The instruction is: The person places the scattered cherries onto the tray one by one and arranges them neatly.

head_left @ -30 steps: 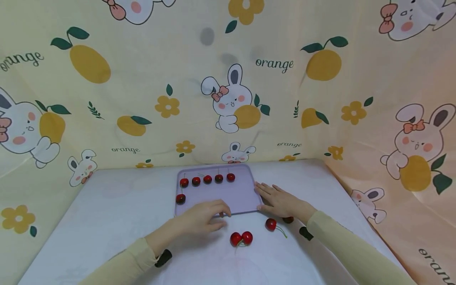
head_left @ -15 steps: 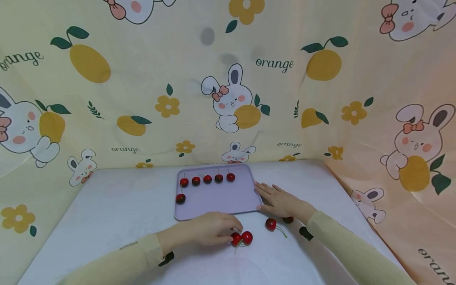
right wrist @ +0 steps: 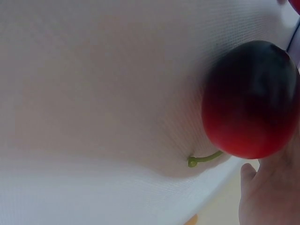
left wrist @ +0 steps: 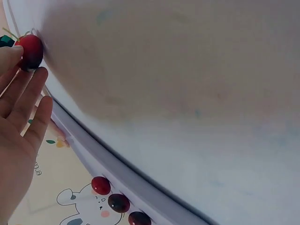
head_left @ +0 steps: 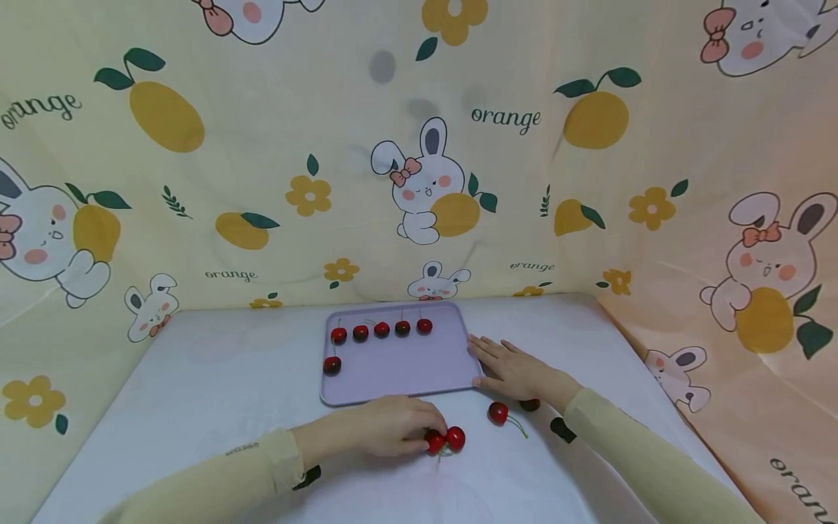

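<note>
In the head view my left hand [head_left: 393, 426] reaches in front of the lilac tray [head_left: 399, 378]. Its thumb and fingers pinch the left one [head_left: 434, 443] of two red cherries lying side by side. The left wrist view shows the thumb on that cherry [left wrist: 32, 50], with fingertips just below it. The other cherry [head_left: 455, 438] of the pair sits right beside it. My right hand [head_left: 520, 371] rests with straight fingers against the tray's right edge. One dark cherry [right wrist: 253, 103] looms close in the right wrist view, with that hand [right wrist: 269, 192] behind it.
Along the tray's back stand several cherries [head_left: 382, 330] in a row, and one more cherry [head_left: 332, 365] is at its left side. Near my right wrist lie a stemmed cherry [head_left: 498, 413] and a partly hidden one [head_left: 529, 405]. A printed cloth [head_left: 262, 145] hangs behind the white table.
My left hand has moved right and toward the front, from the tray's front edge to the cherry pair, and has closed on the left cherry. My right hand stays in place.
</note>
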Demonstrator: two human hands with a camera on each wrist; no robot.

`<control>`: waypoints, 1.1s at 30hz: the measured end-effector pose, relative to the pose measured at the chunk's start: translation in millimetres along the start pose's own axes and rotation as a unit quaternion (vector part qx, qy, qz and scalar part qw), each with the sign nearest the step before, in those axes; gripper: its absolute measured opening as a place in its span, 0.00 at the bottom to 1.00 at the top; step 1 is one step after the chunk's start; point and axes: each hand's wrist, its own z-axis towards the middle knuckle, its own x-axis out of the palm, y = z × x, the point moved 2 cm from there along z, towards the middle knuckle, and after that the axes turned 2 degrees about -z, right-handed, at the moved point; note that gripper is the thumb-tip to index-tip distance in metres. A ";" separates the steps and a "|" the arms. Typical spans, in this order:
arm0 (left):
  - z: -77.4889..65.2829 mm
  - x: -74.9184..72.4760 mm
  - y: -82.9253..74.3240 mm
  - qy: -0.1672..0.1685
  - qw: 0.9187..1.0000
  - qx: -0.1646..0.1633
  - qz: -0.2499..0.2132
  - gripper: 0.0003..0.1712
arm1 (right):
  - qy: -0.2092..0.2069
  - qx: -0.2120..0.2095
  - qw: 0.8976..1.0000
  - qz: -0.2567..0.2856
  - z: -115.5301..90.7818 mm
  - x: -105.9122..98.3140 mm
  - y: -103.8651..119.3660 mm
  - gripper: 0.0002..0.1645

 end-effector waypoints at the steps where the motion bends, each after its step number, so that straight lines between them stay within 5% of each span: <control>1: -0.1 0.7 -0.3 -0.001 1.000 0.002 0.002 0.17 | 0.003 0.001 1.000 0.000 0.0 -0.1 0.2 0.51; 13: -3.4 5.3 -3.4 -0.006 1.000 0.018 -0.007 0.17 | 0.008 0.012 1.000 -0.007 -2.0 -3.0 2.7 0.50; 24: -5.6 6.2 -4.2 0.006 0.998 -0.011 -0.066 0.17 | 0.014 0.014 1.000 -0.011 -1.8 -1.3 2.3 0.50; 33: -11.7 -12.2 -2.7 -0.013 0.994 -0.049 -0.097 0.18 | 0.013 0.018 1.000 -0.009 -0.9 -1.3 2.7 0.51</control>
